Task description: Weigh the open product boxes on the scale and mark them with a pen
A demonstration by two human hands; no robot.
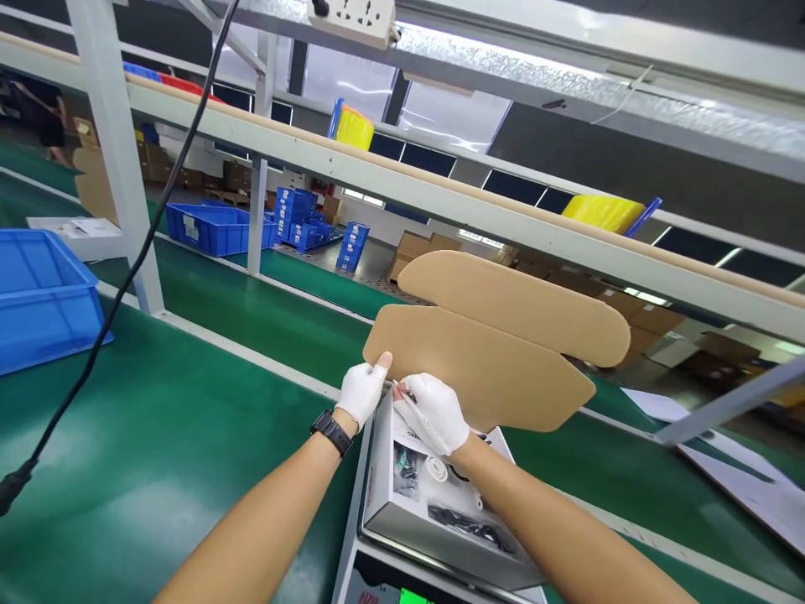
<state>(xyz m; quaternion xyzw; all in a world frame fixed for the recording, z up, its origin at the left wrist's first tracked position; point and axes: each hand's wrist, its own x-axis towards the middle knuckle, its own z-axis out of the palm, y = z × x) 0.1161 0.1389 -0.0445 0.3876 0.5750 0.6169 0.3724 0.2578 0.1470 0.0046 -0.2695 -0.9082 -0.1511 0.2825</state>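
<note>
Gloved in white, left hand (361, 390) at the near left corner of the near flap (484, 369), thumb and fingers pinched shut on the cardboard edge, one fingertip showing above it. Black watch (331, 432) on that wrist.

Right hand (433, 411) just right of the left, almost touching, fingers curled down at the base of the same flap, over the far rim of the box (383, 495). Hard to tell whether gripping the flap or the white sheet (412, 419) beneath.

Near flap raised and stretching away right from the hands, brown, round-ended. Far flap (516, 306) behind and above, overlapped along its lower edge, also reaching right.

Box open, at centre near, directly below the hands, resting on a scale (352, 579) with a lit green display (413, 597) at the bottom edge. Inside: a bag of black parts (407, 470), a white ring (436, 468), more black pieces (469, 524) toward the near right.

All on a green belt (157, 453). Blue bin (38, 294) at far left. Black cable (126, 277) hanging from above down across the left side. Socket strip (355, 21) on the top rail. Yellow bins (353, 126) on the shelf beyond. White papers (742, 478) on the belt, well apart to the right.
</note>
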